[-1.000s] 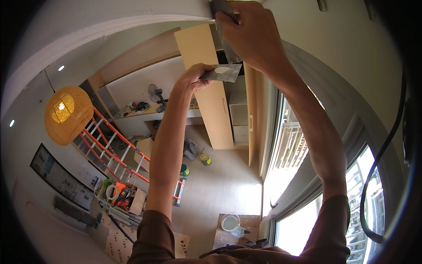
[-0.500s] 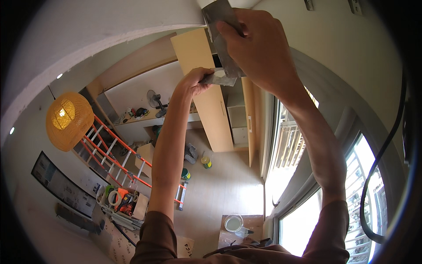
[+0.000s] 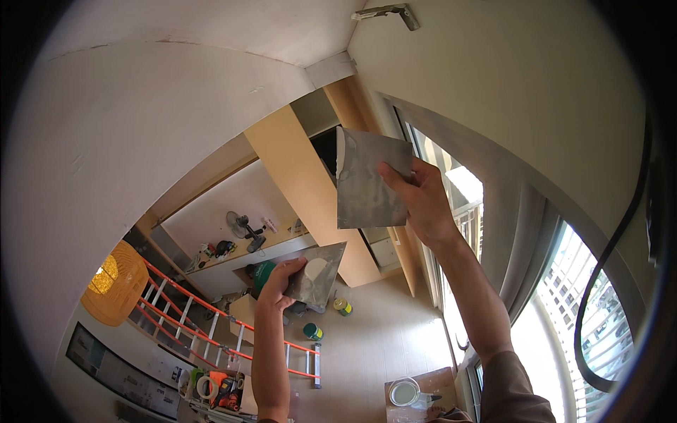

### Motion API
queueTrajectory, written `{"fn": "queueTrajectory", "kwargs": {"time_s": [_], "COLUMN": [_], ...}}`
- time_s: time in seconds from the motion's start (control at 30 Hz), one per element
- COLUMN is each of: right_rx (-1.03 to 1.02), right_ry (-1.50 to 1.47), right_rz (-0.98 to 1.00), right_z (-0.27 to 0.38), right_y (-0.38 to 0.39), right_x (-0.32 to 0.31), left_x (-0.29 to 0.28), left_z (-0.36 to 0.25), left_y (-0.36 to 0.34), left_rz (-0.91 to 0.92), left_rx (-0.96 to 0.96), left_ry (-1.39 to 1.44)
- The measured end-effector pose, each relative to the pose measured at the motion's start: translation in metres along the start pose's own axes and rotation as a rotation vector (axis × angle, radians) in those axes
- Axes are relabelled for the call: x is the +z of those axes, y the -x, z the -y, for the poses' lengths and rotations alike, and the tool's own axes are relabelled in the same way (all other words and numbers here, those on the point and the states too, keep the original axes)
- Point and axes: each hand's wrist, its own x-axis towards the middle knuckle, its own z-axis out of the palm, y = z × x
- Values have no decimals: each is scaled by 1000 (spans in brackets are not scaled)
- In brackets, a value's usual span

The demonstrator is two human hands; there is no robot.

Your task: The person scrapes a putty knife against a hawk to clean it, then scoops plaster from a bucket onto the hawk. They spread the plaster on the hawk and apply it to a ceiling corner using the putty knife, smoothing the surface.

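Observation:
My right hand (image 3: pixel 429 204) is closed on a wide grey metal putty blade (image 3: pixel 368 185), thumb on its face. White filler lines the blade's upper left edge. Lower and to the left, my left hand (image 3: pixel 279 280) grips a second metal filling blade (image 3: pixel 326 283), held tilted with its face up. A pale patch of filler (image 3: pixel 317 268) lies on that face. The two blades are apart, and neither touches the white wall (image 3: pixel 176 106). Above the right blade is the corner where the white beam end (image 3: pixel 331 70) meets the side wall.
An orange ladder (image 3: pixel 211 337) and a woven lamp (image 3: pixel 116 285) are at left. Below stand an open tub (image 3: pixel 404 393) on a board, two cans (image 3: pixel 343 306) and a tool box (image 3: pixel 224 388). A metal bracket (image 3: pixel 388 13) and black cable (image 3: pixel 589 310) are at right.
Both hands have come down from the beam's edge, and the two blades, crossed close together before, are now apart. My view has shifted, showing more of the upper wall and corner.

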Motion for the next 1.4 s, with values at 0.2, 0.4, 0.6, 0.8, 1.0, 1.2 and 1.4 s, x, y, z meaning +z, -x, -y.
{"fn": "queueTrajectory", "kwargs": {"time_s": [0.2,0.4,0.6,0.8,1.0,1.2,1.4], "right_rx": [-11,-188,-338,-319,-355,-402,-435], "right_ry": [-92,140,314,389,450,490,522], "right_rz": [18,-7,-40,-20,-24,-24,-5], "right_z": [-24,-32,-34,-36,-24,-18,-4], "right_y": [-16,-122,-211,-230,-214,-206,-182], "right_x": [8,52,82,88,102,110,113], "left_x": [8,25,3,-9,-8,-11,-5], "left_z": [6,-5,3,3,4,12,12], "left_y": [18,30,39,46,48,45,50], "left_rz": [-76,-99,-163,-212,-285,-259,-279], "left_rx": [40,54,61,60,72,90,55], "left_ry": [46,15,-57,-52,-47,-55,-66]}}
